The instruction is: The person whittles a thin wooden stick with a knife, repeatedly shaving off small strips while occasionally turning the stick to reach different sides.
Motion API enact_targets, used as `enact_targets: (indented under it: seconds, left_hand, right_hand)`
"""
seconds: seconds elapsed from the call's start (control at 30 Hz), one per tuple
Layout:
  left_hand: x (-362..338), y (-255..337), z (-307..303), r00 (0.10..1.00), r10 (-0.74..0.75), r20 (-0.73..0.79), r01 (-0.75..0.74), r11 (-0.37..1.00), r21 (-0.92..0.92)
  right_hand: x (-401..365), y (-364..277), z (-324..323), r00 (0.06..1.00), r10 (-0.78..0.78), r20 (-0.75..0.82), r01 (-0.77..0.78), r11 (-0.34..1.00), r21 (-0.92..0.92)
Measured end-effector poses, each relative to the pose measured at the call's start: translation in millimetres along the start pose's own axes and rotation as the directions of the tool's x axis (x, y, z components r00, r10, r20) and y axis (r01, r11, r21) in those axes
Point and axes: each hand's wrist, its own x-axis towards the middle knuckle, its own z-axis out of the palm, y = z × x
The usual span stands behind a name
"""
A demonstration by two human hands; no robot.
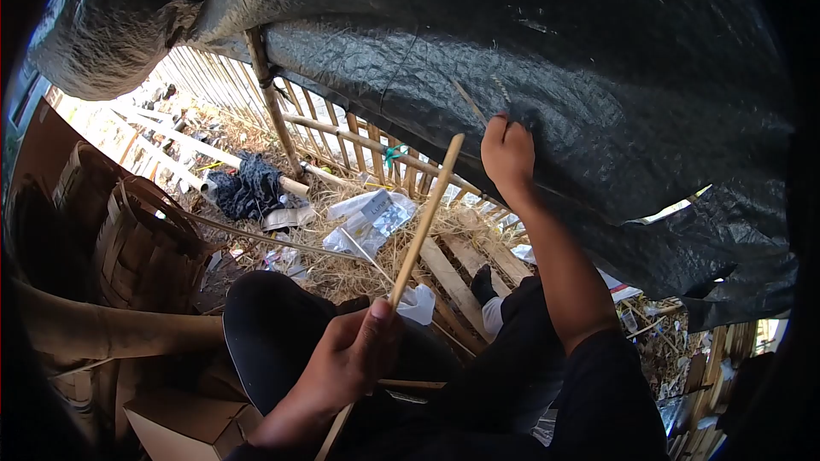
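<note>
My left hand (pixel 354 354) is wrapped round a long, flat bamboo strip (pixel 427 220). The strip slants up and away to the right, and its lower end shows below the fist. Higher up on the right, my right hand (pixel 510 154) is raised with its fingers closed, in front of the black tarp (pixel 555 77). A thin, pale sliver (pixel 469 102) sticks out up and left from its fingertips. What else lies inside that fist is hidden.
A bamboo slat fence (pixel 350 132) runs behind. Dry straw, a white plastic bag (pixel 371 218) and dark bundled cloth (pixel 248 188) litter the ground. Woven baskets (pixel 137 243), a thick bamboo pole (pixel 145 330) and a cardboard box (pixel 188 423) are at left.
</note>
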Motion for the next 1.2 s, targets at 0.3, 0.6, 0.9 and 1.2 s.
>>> enact_targets:
  seconds: [0.3, 0.6, 0.9, 1.2]
  left_hand:
    - [2, 6, -5, 0.993, 0.032, -0.110, -0.030, 0.999, 0.019]
    - [3, -1, -15, 1.000, 0.023, -0.018, -0.023, 0.999, -0.028]
    - [14, -14, -18, 0.996, 0.071, -0.059, -0.075, 0.996, -0.056]
    - [-1, 7, -36, 0.947, 0.198, -0.254, -0.202, 0.979, 0.012]
  right_hand:
    - [-84, -76, -43, 0.859, -0.475, 0.189, 0.350, 0.816, 0.460]
    - [-90, -77, -30, 0.834, -0.524, 0.172, 0.396, 0.787, 0.474]
    - [-79, -63, 0, 0.751, -0.660, -0.005, 0.631, 0.716, 0.297]
    - [-17, -17, -10, 0.991, 0.002, 0.131, -0.022, 0.989, 0.146]
